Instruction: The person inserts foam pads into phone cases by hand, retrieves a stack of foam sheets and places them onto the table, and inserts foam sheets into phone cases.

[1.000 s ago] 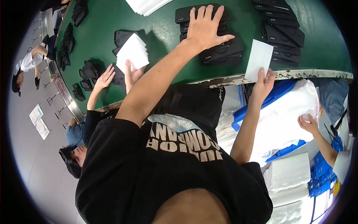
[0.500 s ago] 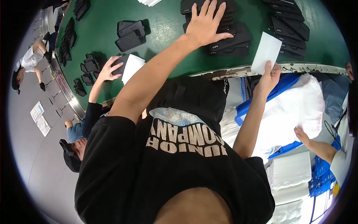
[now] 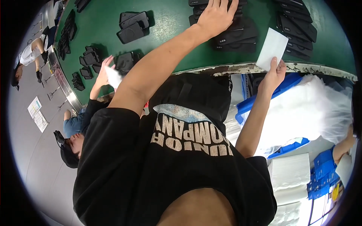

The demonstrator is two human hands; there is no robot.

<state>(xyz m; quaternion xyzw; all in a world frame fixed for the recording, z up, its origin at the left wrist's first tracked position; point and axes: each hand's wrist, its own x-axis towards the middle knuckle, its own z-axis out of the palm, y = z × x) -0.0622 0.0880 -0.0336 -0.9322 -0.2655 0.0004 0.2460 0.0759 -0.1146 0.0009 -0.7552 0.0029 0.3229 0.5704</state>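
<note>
On the green table, my left hand (image 3: 218,18) reaches over a pile of flat black phone cases (image 3: 237,35). Its fingers are apart over the upper cases, and the fingertips run up to the picture's top edge. My right hand (image 3: 274,71) pinches the lower end of a flat white rectangular sheet (image 3: 272,47), thumb on top. That sheet is held over the table's worn front edge. Right of it lies another overlapping row of black phone cases (image 3: 296,28).
Smaller black case groups (image 3: 132,28) lie to the left. A co-worker's hand (image 3: 102,77) is beside a blurred white piece (image 3: 113,77). Blue bins (image 3: 290,148) and white plastic film (image 3: 301,113) sit below the table's right side, with stacked white material (image 3: 290,171) beneath.
My left hand has slid right and away across the case pile, its fingers less spread. My right hand still holds the sheet. The co-worker's hand moved left; the white film at right shifted.
</note>
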